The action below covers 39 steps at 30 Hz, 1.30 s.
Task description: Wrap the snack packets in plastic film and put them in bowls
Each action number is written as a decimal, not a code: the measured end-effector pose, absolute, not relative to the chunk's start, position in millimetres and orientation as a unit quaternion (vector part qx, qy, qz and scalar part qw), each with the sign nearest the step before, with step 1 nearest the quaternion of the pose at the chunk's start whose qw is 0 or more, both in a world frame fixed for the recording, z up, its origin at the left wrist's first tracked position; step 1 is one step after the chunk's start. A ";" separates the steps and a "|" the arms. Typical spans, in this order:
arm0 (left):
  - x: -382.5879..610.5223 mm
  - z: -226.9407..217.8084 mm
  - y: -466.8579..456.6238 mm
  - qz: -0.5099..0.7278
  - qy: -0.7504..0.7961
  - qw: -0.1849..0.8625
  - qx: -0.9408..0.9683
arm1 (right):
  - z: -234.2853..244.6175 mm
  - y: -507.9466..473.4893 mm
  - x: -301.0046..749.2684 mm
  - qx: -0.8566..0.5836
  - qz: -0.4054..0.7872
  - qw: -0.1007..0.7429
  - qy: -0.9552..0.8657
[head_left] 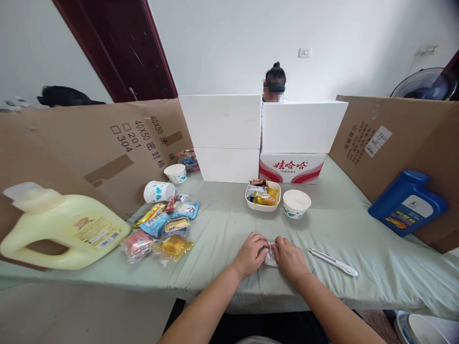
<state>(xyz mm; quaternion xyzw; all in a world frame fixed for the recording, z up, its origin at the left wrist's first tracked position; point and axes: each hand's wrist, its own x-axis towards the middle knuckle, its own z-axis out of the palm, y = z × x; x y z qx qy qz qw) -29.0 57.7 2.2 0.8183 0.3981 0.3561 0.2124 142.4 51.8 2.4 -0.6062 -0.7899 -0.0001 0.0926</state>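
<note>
Near the front edge of the cloth-covered table, my left hand (251,255) and my right hand (291,258) meet over a small whitish-pink packet (271,259). Both sets of fingers are curled and pinch it from either side; what kind of packet it is I cannot make out. Beyond my hands stands a white tray (263,207) of wrapped snacks (267,197), with a paper bowl (297,203) with a blue pattern right beside it. A white tool with a long, slim metal part, perhaps tongs (333,262), lies to the right of my right hand.
Several wrapped snacks (156,224) are piled at left, by a tipped paper cup (159,191), another bowl (175,174) and a big yellow jug (68,229). White boxes (229,138) and cardboard walls (143,143) enclose the table. A blue bottle (409,203) leans right. A person (275,83) is behind.
</note>
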 end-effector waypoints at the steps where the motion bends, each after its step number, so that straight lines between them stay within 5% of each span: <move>1: -28.0 2.2 56.9 0.351 0.420 0.194 0.815 | 3.2 52.8 142.4 -0.606 -0.001 0.092 -0.790; 8: -24.1 -0.3 56.4 0.306 0.468 0.160 0.813 | 13.3 50.7 151.1 -0.594 -0.033 0.118 -0.795; 14: -27.9 -9.7 61.2 0.366 0.481 0.142 0.784 | -10.1 31.0 150.1 -0.411 0.014 0.107 -0.905; 33: -33.7 -13.2 68.9 0.450 0.532 0.155 0.700 | -12.0 18.6 137.4 -0.438 0.070 0.063 -0.894; 39: -35.1 -12.7 68.7 0.457 0.539 0.179 0.684 | -11.1 13.0 145.7 -0.502 0.038 0.191 -0.842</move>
